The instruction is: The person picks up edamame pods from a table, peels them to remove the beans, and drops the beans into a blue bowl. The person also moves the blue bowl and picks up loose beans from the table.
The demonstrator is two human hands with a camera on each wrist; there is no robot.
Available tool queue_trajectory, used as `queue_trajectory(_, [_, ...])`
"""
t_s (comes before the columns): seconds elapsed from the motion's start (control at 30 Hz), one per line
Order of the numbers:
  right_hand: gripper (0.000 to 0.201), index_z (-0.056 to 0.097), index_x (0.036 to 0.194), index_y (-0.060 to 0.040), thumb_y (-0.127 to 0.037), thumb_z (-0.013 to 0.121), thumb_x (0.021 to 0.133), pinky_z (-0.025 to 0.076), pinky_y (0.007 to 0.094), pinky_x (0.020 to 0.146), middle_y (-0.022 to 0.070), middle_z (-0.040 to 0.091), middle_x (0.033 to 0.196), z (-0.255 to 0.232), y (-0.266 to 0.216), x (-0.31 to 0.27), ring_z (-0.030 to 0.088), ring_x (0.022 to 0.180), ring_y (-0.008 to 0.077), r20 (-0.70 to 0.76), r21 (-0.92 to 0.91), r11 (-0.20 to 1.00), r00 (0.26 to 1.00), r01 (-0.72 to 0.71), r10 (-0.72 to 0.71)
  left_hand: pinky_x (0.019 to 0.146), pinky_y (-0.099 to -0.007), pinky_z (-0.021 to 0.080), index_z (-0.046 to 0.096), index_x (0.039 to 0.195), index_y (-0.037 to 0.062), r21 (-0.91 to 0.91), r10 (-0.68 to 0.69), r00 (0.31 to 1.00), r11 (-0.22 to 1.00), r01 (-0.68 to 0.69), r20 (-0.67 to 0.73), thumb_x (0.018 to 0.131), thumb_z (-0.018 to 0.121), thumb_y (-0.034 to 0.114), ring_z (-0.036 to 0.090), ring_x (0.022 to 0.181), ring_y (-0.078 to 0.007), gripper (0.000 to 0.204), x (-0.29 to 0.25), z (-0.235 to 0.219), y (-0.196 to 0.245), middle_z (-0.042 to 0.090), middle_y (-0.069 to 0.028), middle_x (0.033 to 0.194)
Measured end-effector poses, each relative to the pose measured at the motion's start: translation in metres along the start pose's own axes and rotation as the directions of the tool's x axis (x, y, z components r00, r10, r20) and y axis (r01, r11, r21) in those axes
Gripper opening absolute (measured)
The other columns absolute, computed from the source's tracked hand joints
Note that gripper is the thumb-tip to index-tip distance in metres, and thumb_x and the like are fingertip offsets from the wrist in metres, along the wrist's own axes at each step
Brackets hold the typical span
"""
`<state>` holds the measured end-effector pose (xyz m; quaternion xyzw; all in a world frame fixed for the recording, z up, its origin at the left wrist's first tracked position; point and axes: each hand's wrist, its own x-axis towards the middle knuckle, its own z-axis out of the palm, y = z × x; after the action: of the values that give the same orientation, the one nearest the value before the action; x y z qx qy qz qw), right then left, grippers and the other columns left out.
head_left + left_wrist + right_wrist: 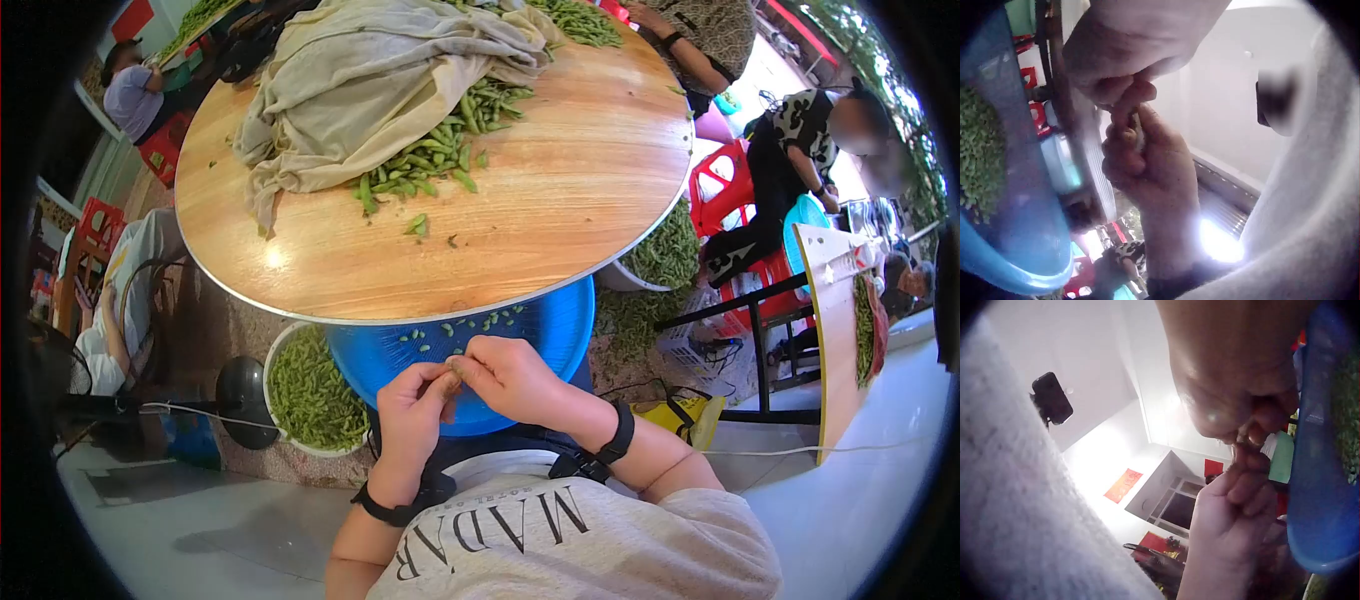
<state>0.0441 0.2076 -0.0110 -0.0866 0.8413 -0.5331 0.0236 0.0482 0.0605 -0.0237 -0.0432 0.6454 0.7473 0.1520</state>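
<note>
Both hands meet over the near part of a blue basin (350, 352), fingertips close together. The left hand (412, 400) and the right hand (512, 378) pinch a small pod (455, 362) between them. Its pale edge (1140, 139) shows among the fingers in the left wrist view; in the right wrist view the fingers mostly cover it. Several green beans (424, 348) lie scattered in the basin beyond the hands.
A round wooden table (560, 220) overhangs the basin, bearing green pods (412, 168) and a beige cloth (350, 100). A white tub of pods (318, 395) stands left of the basin, another (660, 255) at the right. People sit around on red chairs.
</note>
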Motion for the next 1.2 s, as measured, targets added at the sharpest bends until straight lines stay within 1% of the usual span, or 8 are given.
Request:
queue_trajectory(0.2, [0.028,0.047,0.065,-0.0022,-0.022,0.057,0.081,0.041,0.0403,0.05,0.0165,0.052,0.064,0.001,0.002,-0.002,0.053,0.058,0.0348,0.018,-0.164,0.982,0.995,0.099,-0.097,0.039,-0.0183,0.031,0.058,0.08,-0.0017,-0.539,-0.249,0.956,0.789,0.294,0.156,0.082,0.055,0.004,0.043,0.044,-0.0074,0.007,0.013,-0.009,-0.012,0.058,-0.0088,0.067])
queue_trajectory(0.4, [0.02,0.056,0.076,-0.0009,-0.017,0.067,0.072,0.043,0.0354,0.052,0.0148,0.053,0.065,-0.015,-0.006,0.012,0.054,0.059,0.0306,0.049,0.025,0.991,0.99,0.13,-0.131,0.041,-0.018,0.033,0.058,0.082,-0.0013,-0.182,-0.09,0.996,0.979,0.093,0.027,0.084,0.054,0.008,0.047,0.044,-0.0078,0.01,0.009,-0.007,0.013,0.057,-0.0062,0.062])
queue_trajectory(0.5, [0.018,0.057,0.077,-0.0004,-0.013,0.066,0.069,0.044,0.0345,0.054,0.0151,0.055,0.066,-0.017,-0.006,0.015,0.055,0.06,0.0304,0.066,0.105,0.985,0.987,0.137,-0.144,0.04,-0.0189,0.036,0.058,0.082,-0.0013,-0.198,-0.1,0.993,0.974,0.109,0.058,0.084,0.053,0.008,0.049,0.044,-0.0087,0.011,0.009,-0.005,0.024,0.057,-0.0055,0.063])
queue_trajectory(0.7, [0.015,0.059,0.078,0.0007,-0.01,0.06,0.066,0.046,0.0354,0.057,0.0165,0.057,0.069,-0.023,-0.007,0.029,0.057,0.063,0.0319,0.083,0.03,0.99,0.987,0.139,-0.141,0.042,-0.0182,0.037,0.058,0.085,-0.0025,0.197,0.127,0.992,0.972,-0.126,0.01,0.085,0.052,0.004,0.048,0.046,-0.0067,0.008,0.014,0.001,0.026,0.058,-0.0053,0.065])
queue_trajectory(0.87, [0.017,0.061,0.081,0.0001,-0.008,0.058,0.066,0.047,0.0341,0.062,0.0158,0.059,0.073,-0.054,-0.015,0.051,0.058,0.068,0.0308,0.007,-0.052,0.988,0.989,0.147,-0.147,0.043,-0.0178,0.038,0.06,0.089,-0.0019,0.151,0.106,0.993,0.984,-0.095,-0.06,0.083,0.054,0.001,0.048,0.049,-0.0052,0.009,0.021,-0.004,0.042,0.058,-0.0042,0.067])
queue_trajectory(1.0, [0.018,0.063,0.084,-0.0017,-0.006,0.058,0.067,0.046,0.0336,0.064,0.0129,0.06,0.076,-0.078,-0.018,0.055,0.058,0.07,0.0274,0.167,0.057,0.998,0.985,0.038,-0.047,0.043,-0.0166,0.037,0.061,0.091,-0.0004,0.215,0.061,0.987,0.976,-0.028,-0.148,0.079,0.058,0.0,0.048,0.051,-0.0031,0.012,0.016,-0.043,0.039,0.06,-0.002,0.07])
queue_trajectory(1.1, [0.018,0.064,0.084,-0.0027,-0.007,0.058,0.068,0.046,0.0341,0.066,0.0134,0.059,0.076,-0.083,-0.011,0.056,0.057,0.071,0.0273,0.354,0.094,0.977,0.911,0.189,-0.21,0.044,-0.0158,0.036,0.061,0.092,0.0011,0.261,0.021,0.97,0.964,0.044,-0.241,0.076,0.061,-0.001,0.049,0.055,-0.0019,0.015,0.012,-0.082,0.036,0.061,-0.0014,0.073])
queue_trajectory(1.2, [0.013,0.062,0.079,-0.0023,-0.011,0.059,0.07,0.045,0.0371,0.066,0.0141,0.057,0.075,-0.084,-0.015,0.079,0.055,0.072,0.0302,0.138,-0.152,0.976,0.981,0.158,-0.137,0.053,-0.0203,0.042,0.061,0.091,-0.0006,0.462,0.068,0.915,0.876,0.136,-0.397,0.074,0.062,-0.002,0.053,0.06,-0.0074,0.017,0.013,-0.125,0.018,0.061,-0.0044,0.074])
